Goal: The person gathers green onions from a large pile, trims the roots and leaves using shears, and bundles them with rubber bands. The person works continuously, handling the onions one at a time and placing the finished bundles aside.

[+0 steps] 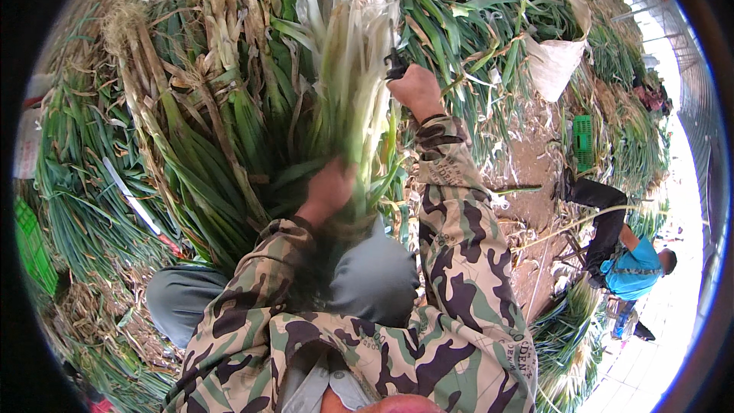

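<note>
My left hand (331, 188), blurred, is closed around the green leaves of a bunch of large green onions (350, 86). The bunch stands away from me, its pale stems and roots at the far end, with loose whitish skins about them. My right hand (417, 89) grips a black tool (395, 64) with a thin nozzle, which looks like an air blow gun. That nozzle lies along the right side of the pale stems. To the left, more untrimmed green onions (195, 143) lean with their roots upward and dry brown skins on them.
A long knife (135, 198) with a red handle lies on onion leaves at the left. Green plastic crates (582, 143) (35, 246) stand on both sides. At the right sits a person in a blue shirt (631, 269). A white sack (556, 66) rests on the onion heap.
</note>
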`<action>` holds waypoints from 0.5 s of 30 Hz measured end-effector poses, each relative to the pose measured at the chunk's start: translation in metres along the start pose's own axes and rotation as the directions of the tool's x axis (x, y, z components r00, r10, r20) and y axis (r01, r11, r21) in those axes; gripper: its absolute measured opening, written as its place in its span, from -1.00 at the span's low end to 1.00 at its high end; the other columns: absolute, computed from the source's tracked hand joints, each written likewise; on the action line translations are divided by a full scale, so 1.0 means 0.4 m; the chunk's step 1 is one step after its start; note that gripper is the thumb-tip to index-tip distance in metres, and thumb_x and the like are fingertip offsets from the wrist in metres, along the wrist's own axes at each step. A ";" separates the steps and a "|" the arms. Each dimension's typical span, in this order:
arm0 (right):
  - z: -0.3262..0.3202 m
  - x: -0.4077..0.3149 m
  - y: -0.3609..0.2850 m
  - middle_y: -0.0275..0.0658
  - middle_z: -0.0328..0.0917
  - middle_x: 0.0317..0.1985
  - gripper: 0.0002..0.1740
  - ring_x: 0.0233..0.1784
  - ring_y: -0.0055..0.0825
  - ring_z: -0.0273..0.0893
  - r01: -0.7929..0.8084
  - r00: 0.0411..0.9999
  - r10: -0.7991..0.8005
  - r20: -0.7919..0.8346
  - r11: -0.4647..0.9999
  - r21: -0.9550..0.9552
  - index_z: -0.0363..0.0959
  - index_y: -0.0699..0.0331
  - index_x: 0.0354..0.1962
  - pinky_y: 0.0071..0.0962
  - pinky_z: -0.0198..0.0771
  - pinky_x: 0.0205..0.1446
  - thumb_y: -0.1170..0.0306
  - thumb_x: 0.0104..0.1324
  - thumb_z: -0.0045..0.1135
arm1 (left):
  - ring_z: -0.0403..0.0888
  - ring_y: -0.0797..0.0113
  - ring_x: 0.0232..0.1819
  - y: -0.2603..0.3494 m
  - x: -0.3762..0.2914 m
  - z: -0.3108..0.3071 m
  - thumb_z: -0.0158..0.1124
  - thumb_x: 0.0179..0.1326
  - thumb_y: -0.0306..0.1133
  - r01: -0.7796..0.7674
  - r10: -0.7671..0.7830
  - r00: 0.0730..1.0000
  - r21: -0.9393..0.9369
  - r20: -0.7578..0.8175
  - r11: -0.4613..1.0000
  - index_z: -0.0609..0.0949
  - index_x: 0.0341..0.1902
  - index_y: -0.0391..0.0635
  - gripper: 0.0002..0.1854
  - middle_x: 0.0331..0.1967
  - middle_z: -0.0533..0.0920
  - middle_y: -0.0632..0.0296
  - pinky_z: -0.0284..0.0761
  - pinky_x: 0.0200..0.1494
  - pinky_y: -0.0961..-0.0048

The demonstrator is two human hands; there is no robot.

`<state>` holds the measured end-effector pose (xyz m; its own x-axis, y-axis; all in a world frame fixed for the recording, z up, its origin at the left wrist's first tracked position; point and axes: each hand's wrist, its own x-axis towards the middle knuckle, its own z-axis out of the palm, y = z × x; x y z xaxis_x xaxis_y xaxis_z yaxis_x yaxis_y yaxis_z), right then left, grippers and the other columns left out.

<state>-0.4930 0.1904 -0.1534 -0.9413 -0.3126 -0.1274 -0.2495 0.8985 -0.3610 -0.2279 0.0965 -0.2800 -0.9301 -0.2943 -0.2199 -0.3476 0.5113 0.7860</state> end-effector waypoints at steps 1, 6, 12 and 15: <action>-0.014 0.008 -0.016 0.20 0.71 -0.15 -0.50 0.01 0.12 0.70 0.005 1.000 -0.005 0.002 1.000 0.021 0.70 0.38 -0.25 -0.05 0.57 0.11 0.10 0.02 0.30 | 0.62 -0.29 0.03 -0.007 -0.009 0.000 -0.01 0.52 0.09 -0.011 0.011 0.999 0.010 -0.050 1.000 0.55 0.25 -0.06 -0.48 0.07 0.67 -0.14 0.55 0.07 -0.12; 0.008 0.009 0.020 0.21 0.70 -0.24 -0.57 -0.07 0.20 0.69 0.202 0.979 -0.198 0.051 0.977 -0.074 0.70 0.38 -0.31 0.03 0.57 0.04 0.14 0.06 0.25 | 0.68 -0.27 -0.04 0.035 -0.009 0.019 0.09 0.46 0.10 0.000 -0.006 0.999 0.168 0.032 0.986 0.54 0.22 -0.16 -0.43 -0.03 0.69 -0.19 0.60 0.04 -0.14; 0.004 -0.177 0.019 0.21 0.69 -0.16 -0.51 -0.01 0.16 0.68 0.220 0.941 -0.146 0.306 0.949 -0.224 0.66 0.37 -0.12 0.01 0.58 0.10 0.14 0.13 0.25 | 0.68 -0.25 -0.02 0.072 -0.058 -0.024 0.18 0.40 0.17 -0.153 0.121 0.981 0.222 0.151 0.963 0.58 0.19 -0.22 -0.35 -0.10 0.68 -0.27 0.59 0.05 -0.11; -0.010 -0.247 0.090 0.20 0.69 -0.22 -0.53 -0.06 0.16 0.68 0.181 0.966 -0.118 0.231 0.944 -0.276 0.62 0.38 -0.18 0.01 0.59 0.06 0.16 0.08 0.28 | 0.68 -0.23 -0.04 0.043 -0.022 -0.091 0.28 0.35 0.12 -0.116 0.124 0.988 -0.081 0.090 0.990 0.67 0.03 -0.19 -0.44 -0.15 0.69 -0.22 0.58 0.00 -0.08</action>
<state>-0.4097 0.2548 -0.1502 -0.8272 -0.4788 -0.2941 -0.4686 0.8766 -0.1092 -0.2212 0.0784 -0.2434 -0.9728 -0.1550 -0.1721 -0.2261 0.4746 0.8507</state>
